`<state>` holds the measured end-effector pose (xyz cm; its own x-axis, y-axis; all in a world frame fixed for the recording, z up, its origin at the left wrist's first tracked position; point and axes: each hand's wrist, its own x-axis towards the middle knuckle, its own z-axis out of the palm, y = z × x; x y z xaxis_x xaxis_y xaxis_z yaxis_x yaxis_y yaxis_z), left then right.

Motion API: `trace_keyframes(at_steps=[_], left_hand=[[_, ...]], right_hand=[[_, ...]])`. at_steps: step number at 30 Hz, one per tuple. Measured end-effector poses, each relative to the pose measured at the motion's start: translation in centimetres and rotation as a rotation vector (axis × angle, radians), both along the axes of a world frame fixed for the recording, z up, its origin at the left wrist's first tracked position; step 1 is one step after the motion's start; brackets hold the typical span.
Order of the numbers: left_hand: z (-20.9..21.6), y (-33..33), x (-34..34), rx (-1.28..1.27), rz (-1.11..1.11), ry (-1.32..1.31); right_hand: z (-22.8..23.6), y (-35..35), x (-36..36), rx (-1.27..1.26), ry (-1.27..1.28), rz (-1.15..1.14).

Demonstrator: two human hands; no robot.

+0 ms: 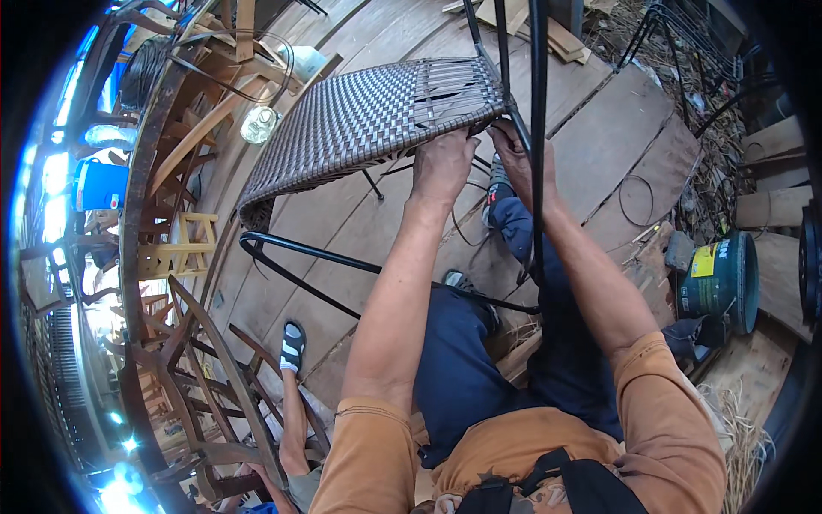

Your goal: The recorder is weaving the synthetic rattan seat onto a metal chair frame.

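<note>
At the left edge of the floor of broad, dull boards (pixel 591 163) stands a small pale-yellow wooden frame (pixel 201 244). To its right, over the middle of the floor and in front of the person, is the piece being worked: a brown-and-silver woven strip panel (pixel 342 120) on a black tubular metal chair frame (pixel 312 248), which stands tilted.

From the panel's curled left end across most of its width, the checkered weave is close and even, so that stretch looks done. Toward the right end the strips run lengthwise with dark gaps between them; this short section seems to be what is left to fill, and I judge the weaving well past half. Whether the underside is finished cannot be told.

A thin dark strand (pixel 457 227) loops down below the panel. The left hand (pixel 443 167) is at the panel's near edge, close to its right corner, fingers bent in and nearly closed. Just right of it, the right hand (pixel 518 158) reaches up beside the frame's upright tube, its fingers curled toward the same corner. The fingertips are hidden, so I cannot tell what either grip has hold of.
</note>
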<state>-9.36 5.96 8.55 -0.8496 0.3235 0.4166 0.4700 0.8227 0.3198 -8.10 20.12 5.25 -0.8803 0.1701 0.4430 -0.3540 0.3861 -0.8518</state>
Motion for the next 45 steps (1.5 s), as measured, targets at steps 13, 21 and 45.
trace_keyframes(at_steps=[13, 21, 45], left_hand=[[0.4, -0.2, -0.2, 0.038, 0.034, -0.150], [1.6, 0.8, 1.0, 0.044, 0.119, -0.240], [1.0, 0.4, 1.6, 0.020, 0.073, -0.038]], right_hand=[[-4.1, -1.7, -1.4, -0.118, -0.142, 0.103], [-2.2, 0.0, -0.8, -0.658, -0.565, 0.450], [-3.4, 3.1, -1.7, -0.619, -0.469, 0.592]])
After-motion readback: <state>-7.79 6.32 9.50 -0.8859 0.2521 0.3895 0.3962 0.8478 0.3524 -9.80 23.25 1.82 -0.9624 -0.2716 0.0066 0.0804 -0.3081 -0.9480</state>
